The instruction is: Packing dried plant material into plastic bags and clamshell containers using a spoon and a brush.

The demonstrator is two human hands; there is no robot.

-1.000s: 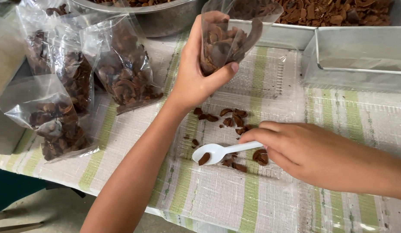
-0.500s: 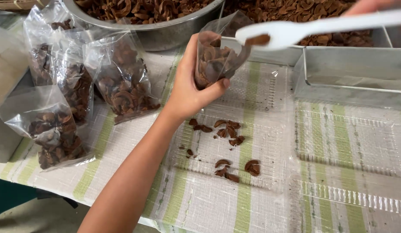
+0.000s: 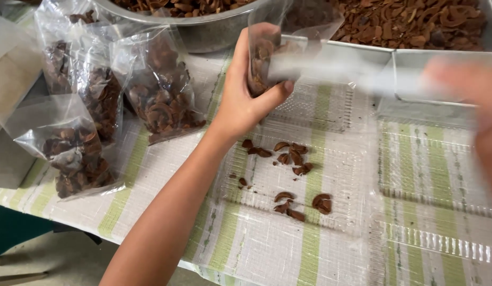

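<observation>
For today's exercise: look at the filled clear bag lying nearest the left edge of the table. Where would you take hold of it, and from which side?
Probably grip the filled clear bag by its empty upper part, coming from above. The brown pieces have sunk to the lower end, so the top is flat, loose film, easy to pinch; lifted there, the open end stays up. The neighbouring bags crowd its right.

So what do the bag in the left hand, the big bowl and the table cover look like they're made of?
The bag looks like thin clear plastic film: see-through, glossy, creased. The bowl seems to be metal, probably steel: dull grey sheen, smooth curved wall. The table cover looks like woven plastic or cloth, white with green stripes under a clear sheet; which, I can't tell.
</observation>
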